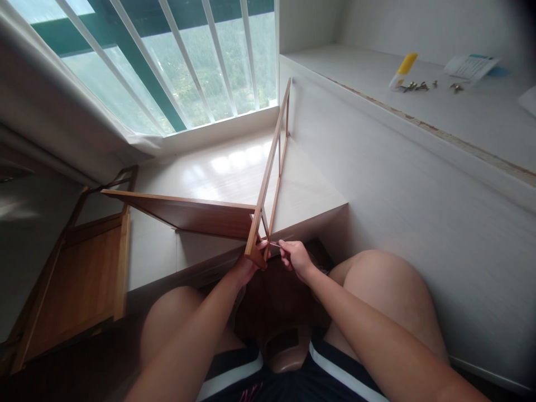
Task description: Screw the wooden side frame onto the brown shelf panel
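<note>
A slim wooden frame (273, 162) stands on edge on the pale ledge, and a wooden panel (201, 215) runs from it to the left. My left hand (248, 269) is closed around the frame's near lower end, its fingers partly hidden behind the wood. To the right of that corner, my right hand (296, 258) pinches a thin metal tool (274, 244). The tool's tip points left at the frame, close to my left fingertips. Its handle end is covered by my fingers, so its exact kind does not show.
On the raised shelf (360, 78) at right lie several metal screws (414, 86), a yellow-and-white tube (405, 68) and a clear packet (471, 66). Another wooden piece with a panel (84, 279) leans at left. A curtain (79, 95) hangs beside the barred window (188, 61).
</note>
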### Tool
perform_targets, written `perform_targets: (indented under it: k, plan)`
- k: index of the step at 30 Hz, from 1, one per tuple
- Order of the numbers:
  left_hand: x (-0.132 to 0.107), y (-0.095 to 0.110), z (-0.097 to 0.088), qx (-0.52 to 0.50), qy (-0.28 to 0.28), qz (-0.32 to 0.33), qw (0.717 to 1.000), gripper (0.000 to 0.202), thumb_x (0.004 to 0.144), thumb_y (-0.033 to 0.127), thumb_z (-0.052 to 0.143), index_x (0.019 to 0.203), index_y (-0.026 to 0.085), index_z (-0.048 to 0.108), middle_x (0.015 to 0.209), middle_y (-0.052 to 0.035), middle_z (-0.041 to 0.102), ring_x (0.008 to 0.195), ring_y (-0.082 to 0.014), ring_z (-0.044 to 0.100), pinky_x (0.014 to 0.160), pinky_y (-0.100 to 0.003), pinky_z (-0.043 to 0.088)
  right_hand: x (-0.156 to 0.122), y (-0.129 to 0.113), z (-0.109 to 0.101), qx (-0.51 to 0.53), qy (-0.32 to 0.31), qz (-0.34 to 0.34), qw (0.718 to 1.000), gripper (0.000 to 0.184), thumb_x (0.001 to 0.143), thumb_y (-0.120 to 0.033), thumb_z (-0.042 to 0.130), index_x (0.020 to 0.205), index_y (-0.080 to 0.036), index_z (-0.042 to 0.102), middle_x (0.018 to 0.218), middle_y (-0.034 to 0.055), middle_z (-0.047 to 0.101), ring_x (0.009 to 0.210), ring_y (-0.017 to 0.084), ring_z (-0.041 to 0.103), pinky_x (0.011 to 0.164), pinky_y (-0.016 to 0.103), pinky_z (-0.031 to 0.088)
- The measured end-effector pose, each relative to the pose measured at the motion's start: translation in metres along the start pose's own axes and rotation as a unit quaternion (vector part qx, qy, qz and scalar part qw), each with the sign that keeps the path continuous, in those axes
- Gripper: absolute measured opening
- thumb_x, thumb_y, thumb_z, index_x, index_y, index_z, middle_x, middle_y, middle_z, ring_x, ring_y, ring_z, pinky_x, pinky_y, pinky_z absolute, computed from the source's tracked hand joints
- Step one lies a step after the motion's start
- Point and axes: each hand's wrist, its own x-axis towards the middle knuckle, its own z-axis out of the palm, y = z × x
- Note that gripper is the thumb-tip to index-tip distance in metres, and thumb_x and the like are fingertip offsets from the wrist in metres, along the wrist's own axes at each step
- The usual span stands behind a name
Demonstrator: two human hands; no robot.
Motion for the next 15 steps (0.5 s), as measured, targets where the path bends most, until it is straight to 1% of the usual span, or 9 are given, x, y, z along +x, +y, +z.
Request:
perform_targets:
  k: [2,4,6,10,12,15]
  plan:
    - [0.0,0.0,0.0,0.001,0.0,-0.001,1.0,0.035,0.072,0.041,0.075,0.091,0.012,0.071,0.065,-0.0026,0.062,0.059,-0.0113,0.056,0.052,-0.023,0.039,0.001,-0.007,-0.003,0.013,-0.036,0.039,0.999,0.046,0.084,-0.058,0.05,0.057,-0.022,0.041,0.036,-0.0051,0.038,0.029,0.009,0.027,0.032,0.023,0.019]
    - [0.001,0.0,-0.001,0.004,-0.006,0.001,1.0,0.037,0.072,0.042,0.074,0.093,0.012,0.071,0.065,-0.0028,0.062,0.059,-0.0113,0.055,0.052,-0.023,0.039,0.001,-0.013,-0.005,0.014,-0.055,0.048,0.997,0.045,0.083,-0.057,0.051,0.057,-0.023,0.038,0.036,-0.0051,0.038,0.029,0.009,0.029,0.032,0.023,0.021]
    - [0.0,0.001,-0.001,0.008,-0.015,0.003,1.0,0.038,0.073,0.042,0.073,0.097,0.012,0.072,0.064,-0.0029,0.061,0.059,-0.0112,0.055,0.053,-0.023,0.039,0.001,-0.017,-0.008,0.016,-0.056,0.043,0.997,0.045,0.084,-0.056,0.051,0.057,-0.023,0.037,0.037,-0.0051,0.038,0.029,0.009,0.03,0.032,0.023,0.022]
    - [-0.003,0.004,0.001,0.014,-0.019,0.009,1.0,0.039,0.075,0.041,0.072,0.104,0.015,0.071,0.064,-0.0026,0.061,0.057,-0.0108,0.053,0.055,-0.024,0.041,0.002,-0.018,-0.008,0.004,-0.022,-0.002,1.0,0.046,0.084,-0.054,0.053,0.055,-0.021,0.038,0.038,-0.0051,0.04,0.031,0.007,0.03,0.034,0.021,0.021]
    - [-0.003,0.004,0.001,0.02,-0.019,0.011,1.0,0.038,0.076,0.042,0.071,0.103,0.015,0.072,0.064,-0.0029,0.061,0.057,-0.0111,0.053,0.055,-0.024,0.041,0.002,-0.016,-0.006,-0.013,-0.007,-0.03,0.999,0.046,0.084,-0.054,0.054,0.055,-0.021,0.04,0.038,-0.0047,0.041,0.032,0.007,0.03,0.036,0.022,0.021]
    - [-0.003,0.004,0.0,0.025,-0.021,0.017,0.999,0.037,0.077,0.043,0.07,0.099,0.014,0.073,0.065,-0.003,0.06,0.06,-0.0113,0.054,0.054,-0.023,0.041,-0.001,-0.012,-0.004,-0.073,0.02,-0.099,0.992,0.047,0.087,-0.055,0.052,0.056,-0.021,0.043,0.041,-0.0037,0.042,0.037,0.009,0.035,0.04,0.024,0.026]
